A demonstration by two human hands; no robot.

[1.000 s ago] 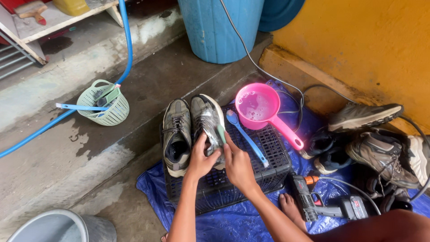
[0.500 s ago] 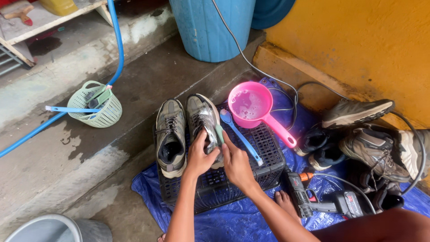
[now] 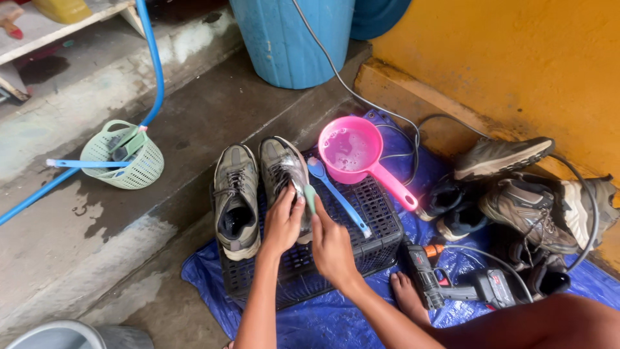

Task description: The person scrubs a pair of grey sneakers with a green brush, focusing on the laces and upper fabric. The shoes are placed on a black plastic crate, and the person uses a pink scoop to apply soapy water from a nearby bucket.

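I see two grey shoes side by side on a black crate (image 3: 381, 226) over a blue tarp (image 3: 206, 278). My left hand (image 3: 282, 223) is closed around the right-hand shoe (image 3: 281, 168), tilting it on edge. My right hand (image 3: 330, 244) pinches a pale green brush (image 3: 310, 197) against its side. A pink scoop (image 3: 352, 148) of soapy water sits just beside it.

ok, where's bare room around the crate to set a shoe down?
Free: wet concrete step between green basket and black crate; tarp corner left of crate. Crowded: crate top with both hands, pink scoop; right side with shoe pile, drill.
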